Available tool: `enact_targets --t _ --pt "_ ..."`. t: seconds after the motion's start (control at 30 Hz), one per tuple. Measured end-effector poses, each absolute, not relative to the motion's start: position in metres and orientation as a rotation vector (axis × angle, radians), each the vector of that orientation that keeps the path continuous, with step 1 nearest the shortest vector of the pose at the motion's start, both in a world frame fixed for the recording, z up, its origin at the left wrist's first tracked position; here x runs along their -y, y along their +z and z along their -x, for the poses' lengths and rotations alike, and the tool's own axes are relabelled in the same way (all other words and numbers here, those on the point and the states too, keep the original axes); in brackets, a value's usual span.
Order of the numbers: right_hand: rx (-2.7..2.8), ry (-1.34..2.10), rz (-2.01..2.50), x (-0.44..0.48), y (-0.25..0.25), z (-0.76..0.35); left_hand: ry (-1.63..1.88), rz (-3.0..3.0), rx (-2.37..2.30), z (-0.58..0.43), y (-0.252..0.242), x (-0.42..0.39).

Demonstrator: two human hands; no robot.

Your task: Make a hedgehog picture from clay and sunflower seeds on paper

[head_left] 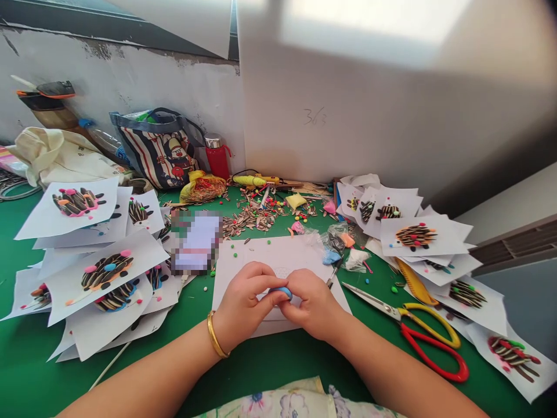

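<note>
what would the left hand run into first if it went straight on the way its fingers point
Most likely the right hand, just past the blue lump that the left hand also holds; whether the hands touch is unclear.

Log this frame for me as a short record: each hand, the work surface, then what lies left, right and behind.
Left hand: pinching blue lump; bangle on wrist
Right hand: on the same lump
Surface: white paper on green table
Left: phone, seed-picture cards
Right: scissors, more cards
Behind: loose seeds, striped bag, red bottle
</note>
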State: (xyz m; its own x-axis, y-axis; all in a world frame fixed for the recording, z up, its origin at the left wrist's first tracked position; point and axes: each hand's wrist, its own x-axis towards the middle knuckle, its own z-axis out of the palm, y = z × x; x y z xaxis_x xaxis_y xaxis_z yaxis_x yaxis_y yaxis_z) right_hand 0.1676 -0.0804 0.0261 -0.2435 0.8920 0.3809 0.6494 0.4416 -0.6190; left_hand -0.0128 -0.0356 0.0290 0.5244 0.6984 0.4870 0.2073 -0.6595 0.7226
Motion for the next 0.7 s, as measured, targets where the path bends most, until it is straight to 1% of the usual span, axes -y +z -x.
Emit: enact_targets --t 0.23,0.5,0.7 --pt "1.873 0.688 1.198 0.0802 0.0339 -0.1697 1.141 -2.009 -0.746 0.0141 0.0337 0.0337" --pt "1.897 0.476 1.305 0.0812 0.0298 -0.1672 1.084 -2.125 -0.759 0.0131 0.0325 0.0341" --pt "1.874 0.622 1.227 0.0807 0.0338 -0.1693 1.099 -1.967 -0.757 0.0136 0.0364 0.0336"
